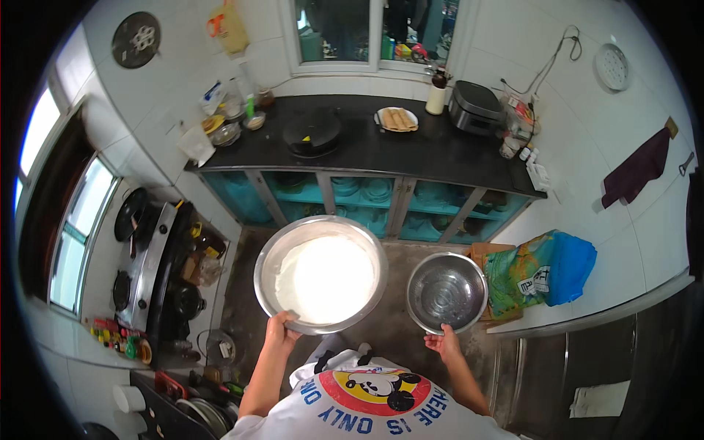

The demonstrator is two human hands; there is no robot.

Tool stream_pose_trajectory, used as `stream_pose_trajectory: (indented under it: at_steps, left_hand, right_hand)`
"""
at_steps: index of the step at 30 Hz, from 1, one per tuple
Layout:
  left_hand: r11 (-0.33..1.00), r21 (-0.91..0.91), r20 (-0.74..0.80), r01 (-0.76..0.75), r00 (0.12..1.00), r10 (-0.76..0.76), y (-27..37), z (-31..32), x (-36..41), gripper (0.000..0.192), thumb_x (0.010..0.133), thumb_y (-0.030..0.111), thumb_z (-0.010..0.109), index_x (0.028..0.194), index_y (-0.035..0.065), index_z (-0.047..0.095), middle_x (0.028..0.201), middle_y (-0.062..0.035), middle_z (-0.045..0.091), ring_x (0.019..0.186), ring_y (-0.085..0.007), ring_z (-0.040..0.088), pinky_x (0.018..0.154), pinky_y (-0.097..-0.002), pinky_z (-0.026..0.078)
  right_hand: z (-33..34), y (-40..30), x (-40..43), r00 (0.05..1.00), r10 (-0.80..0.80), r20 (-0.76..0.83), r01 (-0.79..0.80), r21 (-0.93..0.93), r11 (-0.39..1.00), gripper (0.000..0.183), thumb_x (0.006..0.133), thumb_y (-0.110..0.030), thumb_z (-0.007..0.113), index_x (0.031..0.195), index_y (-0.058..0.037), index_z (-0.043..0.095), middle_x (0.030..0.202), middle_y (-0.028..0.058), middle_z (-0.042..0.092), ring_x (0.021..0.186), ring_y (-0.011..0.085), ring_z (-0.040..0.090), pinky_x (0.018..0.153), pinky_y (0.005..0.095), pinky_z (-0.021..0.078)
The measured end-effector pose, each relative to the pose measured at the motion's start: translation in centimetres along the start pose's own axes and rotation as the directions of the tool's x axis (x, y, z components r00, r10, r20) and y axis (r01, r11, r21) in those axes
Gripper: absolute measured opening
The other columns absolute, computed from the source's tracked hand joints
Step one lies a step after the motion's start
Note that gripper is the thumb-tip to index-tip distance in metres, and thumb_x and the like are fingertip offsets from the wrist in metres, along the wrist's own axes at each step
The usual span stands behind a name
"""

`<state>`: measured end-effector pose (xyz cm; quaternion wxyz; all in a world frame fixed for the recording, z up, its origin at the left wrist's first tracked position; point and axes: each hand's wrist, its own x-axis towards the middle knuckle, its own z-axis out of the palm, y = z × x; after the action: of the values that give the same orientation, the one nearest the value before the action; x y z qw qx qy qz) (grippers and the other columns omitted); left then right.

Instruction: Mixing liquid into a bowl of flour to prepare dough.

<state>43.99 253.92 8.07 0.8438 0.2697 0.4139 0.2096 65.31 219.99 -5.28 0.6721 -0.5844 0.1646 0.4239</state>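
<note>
My left hand [282,326] grips the near rim of a wide steel basin [265,269]. White powder [324,280], which looks like flour, covers the bottom of this basin and is overexposed in the middle. In my right hand [443,342] is the near rim of a smaller steel bowl [447,290], with the thumb over the edge and the fingers beneath. Nothing shows inside the smaller bowl. Both vessels are held apart over the floor, in front of my body.
Ahead stands a black counter [363,148] with a round electric griddle [312,132], a plate of rolled pancakes [397,119] and a rice cooker [476,107]. A gas stove [146,264] is at left. A green and blue sack [542,272] leans by the right wall.
</note>
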Motion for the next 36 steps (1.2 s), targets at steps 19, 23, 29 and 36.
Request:
stream_pose_trajectory:
  at_steps: [19,23,29,36]
  left_hand:
    - [0.897,0.436,0.307,0.075,0.924,-0.226,2.3,27.4,32.4,0.042,0.063,0.006,0.049,0.105,-0.0006,0.046,0.081,-0.0095,0.055,0.064,-0.0234,0.055,0.045,-0.0352,0.045]
    - [0.879,0.468,0.262,0.088,0.936,-0.233,2.5,29.8,34.2,0.044,0.063,0.005,0.048,0.107,-0.0005,0.044,0.081,-0.0096,0.054,0.063,-0.0231,0.055,0.046,-0.0355,0.046]
    - [0.878,0.462,0.237,0.121,0.938,-0.254,0.5,32.3,35.6,0.050,0.061,0.003,0.049,0.110,-0.0012,0.041,0.090,-0.0135,0.052,0.073,-0.0262,0.056,0.050,-0.0380,0.049]
    - [0.940,0.330,0.164,0.082,0.976,-0.142,-3.1,37.2,36.2,0.058,0.058,0.001,0.049,0.116,-0.0008,0.039,0.099,-0.0171,0.051,0.085,-0.0316,0.056,0.060,-0.0466,0.052]
  right_hand:
    - [1.6,-15.8,15.5,0.937,-0.123,-0.326,0.267,0.445,0.855,0.040,0.084,-0.034,0.039,0.098,0.0028,0.046,0.071,0.0208,0.060,0.051,0.0258,0.058,0.053,0.0357,0.0523]
    - [1.0,-19.2,17.4,0.941,-0.053,-0.333,0.210,0.456,0.865,0.037,0.083,-0.031,0.040,0.099,0.0017,0.046,0.071,0.0194,0.060,0.053,0.0262,0.059,0.051,0.0362,0.0511]
    - [-2.5,-29.4,25.3,0.965,-0.147,-0.216,0.202,0.265,0.943,0.049,0.082,-0.040,0.036,0.096,0.0035,0.053,0.075,0.0130,0.061,0.064,0.0223,0.056,0.069,0.0382,0.0462]
    - [-5.0,-41.7,35.8,0.998,-0.005,-0.055,0.022,0.300,0.954,0.048,0.082,-0.037,0.039,0.095,0.0069,0.053,0.075,0.0131,0.061,0.059,0.0206,0.057,0.081,0.0431,0.0460]
